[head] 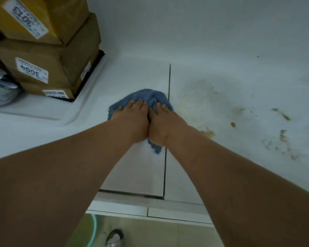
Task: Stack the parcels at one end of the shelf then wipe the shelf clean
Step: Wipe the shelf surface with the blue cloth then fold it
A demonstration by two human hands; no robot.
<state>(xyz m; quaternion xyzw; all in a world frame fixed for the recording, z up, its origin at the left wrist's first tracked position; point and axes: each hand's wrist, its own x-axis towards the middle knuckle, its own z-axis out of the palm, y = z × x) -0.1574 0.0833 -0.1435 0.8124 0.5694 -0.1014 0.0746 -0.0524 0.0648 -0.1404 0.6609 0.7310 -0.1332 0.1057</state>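
A crumpled blue cloth (146, 97) lies on the white shelf (212, 90) beside the dark seam between two shelf panels. My left hand (132, 120) and my right hand (165, 123) press down on the cloth side by side, fingers flat and pointing away from me. Brown cardboard parcels (48, 56) with white labels stand stacked at the left end of the shelf. A grey plastic-wrapped parcel (0, 88) lies at the far left edge.
Brownish stains and smears (282, 134) spread over the right shelf panel, with a faint yellowish patch (203, 97) just right of the cloth. A raised white rim (89, 97) borders the parcels' corner. Below the shelf's front edge I see the floor and a shoe (114, 237).
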